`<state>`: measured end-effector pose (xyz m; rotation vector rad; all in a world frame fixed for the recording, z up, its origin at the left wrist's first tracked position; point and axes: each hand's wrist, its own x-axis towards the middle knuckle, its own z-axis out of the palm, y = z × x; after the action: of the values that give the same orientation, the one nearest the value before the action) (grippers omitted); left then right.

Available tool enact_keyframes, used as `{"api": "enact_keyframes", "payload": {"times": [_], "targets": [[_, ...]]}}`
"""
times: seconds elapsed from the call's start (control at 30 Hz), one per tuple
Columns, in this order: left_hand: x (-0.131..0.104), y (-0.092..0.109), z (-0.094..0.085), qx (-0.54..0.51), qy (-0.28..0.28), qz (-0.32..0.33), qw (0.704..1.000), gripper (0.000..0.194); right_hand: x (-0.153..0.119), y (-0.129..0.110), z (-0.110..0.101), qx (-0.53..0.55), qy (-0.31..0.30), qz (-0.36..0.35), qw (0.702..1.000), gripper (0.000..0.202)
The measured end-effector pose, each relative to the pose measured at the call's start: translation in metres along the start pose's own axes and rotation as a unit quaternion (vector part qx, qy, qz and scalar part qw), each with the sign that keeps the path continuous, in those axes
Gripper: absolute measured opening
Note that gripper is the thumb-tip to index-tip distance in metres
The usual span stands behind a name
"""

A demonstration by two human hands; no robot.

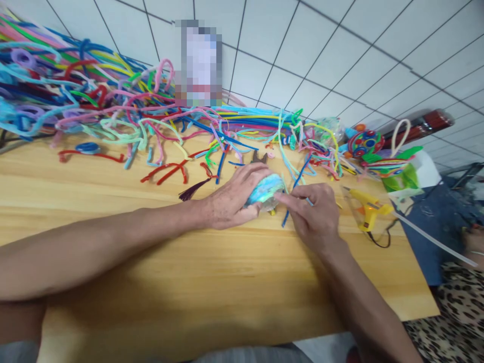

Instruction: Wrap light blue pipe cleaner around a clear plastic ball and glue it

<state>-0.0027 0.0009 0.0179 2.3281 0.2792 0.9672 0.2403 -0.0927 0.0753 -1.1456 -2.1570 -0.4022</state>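
My left hand is wrapped round a small ball covered in light blue and pale green pipe cleaner, with a clear patch on its underside. Against the ball's right side, my right hand has its fingers closed, the index fingertip pressing on the wound surface. A pale green strand rises from the ball near that fingertip. Whether the right fingers pinch a strand is hidden. Just behind the ball lie dark plier jaws. A dark blue pipe cleaner passes beside my right fingers.
Loose pipe cleaners in many colours heap along the tiled wall. A yellow glue gun with a long glue stick lies at the right. A dark tassel and a colourful patterned ball are also on the table. Another person's leopard-print clothing shows at right.
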Motion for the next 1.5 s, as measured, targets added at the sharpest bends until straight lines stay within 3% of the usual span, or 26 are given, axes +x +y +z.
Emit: {"api": "enact_keyframes", "payload": {"times": [0.17,0.33,0.6,1.23,1.5], "targets": [[0.0014,-0.0006,0.0014,-0.001,0.006,0.012,1.0,0.073,0.0031,-0.0026,-0.0034,-0.007,-0.057,0.007,0.998,0.034],[0.0018,-0.0022,0.0024,-0.006,0.003,0.011,1.0,0.073,0.0034,-0.0018,0.0009,0.009,-0.05,-0.005,0.999,0.032],[0.0023,-0.0008,0.0023,-0.023,0.006,0.007,1.0,0.073,0.0045,-0.0012,0.0031,0.035,-0.07,0.034,0.996,0.03],[0.0025,-0.0022,0.0007,-0.002,-0.006,0.02,1.0,0.074,0.0061,0.0009,0.0026,0.028,-0.034,-0.019,0.999,0.027],[0.0028,-0.0042,0.0027,-0.008,0.007,0.028,1.0,0.075,0.0016,0.0058,0.0061,0.052,-0.021,0.01,0.998,0.025]]}}
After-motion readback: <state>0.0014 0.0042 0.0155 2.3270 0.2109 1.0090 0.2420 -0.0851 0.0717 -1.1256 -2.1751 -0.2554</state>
